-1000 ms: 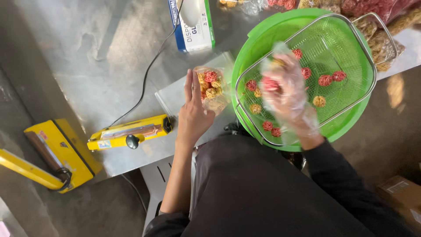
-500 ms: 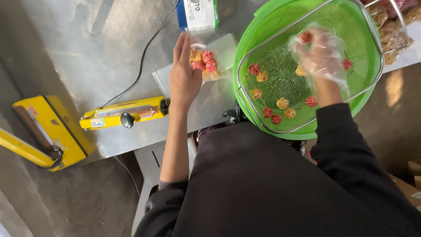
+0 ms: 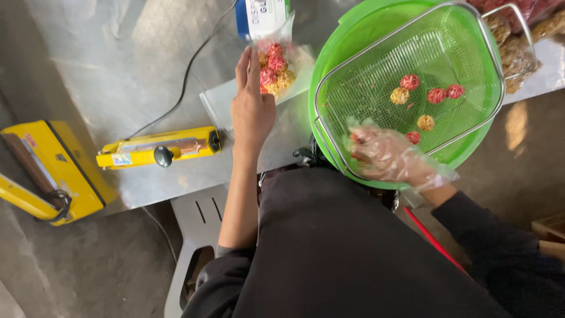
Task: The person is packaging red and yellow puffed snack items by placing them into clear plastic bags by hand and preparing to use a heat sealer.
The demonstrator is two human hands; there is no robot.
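The work surface is a dull steel table [image 3: 118, 76] filling the upper left of the frame, with bare concrete floor below it. My left hand [image 3: 252, 109], bare, steadies one clear bag [image 3: 276, 70] at top centre, fingers extended flat against its side rather than curled; the bag holds red and yellow balls, too crowded to count. My right hand [image 3: 385, 156], in a clear plastic glove, is cupped closed around red balls at the lower edge of one wire basket [image 3: 494, 76]. That basket sits inside one green basin [image 3: 329, 70] at upper right. Loose in the basket: five balls [image 3: 410, 81], three red and two yellow. At left lie two yellow sealers, one [image 3: 156, 147] long and narrow, one [image 3: 50, 171] boxy.
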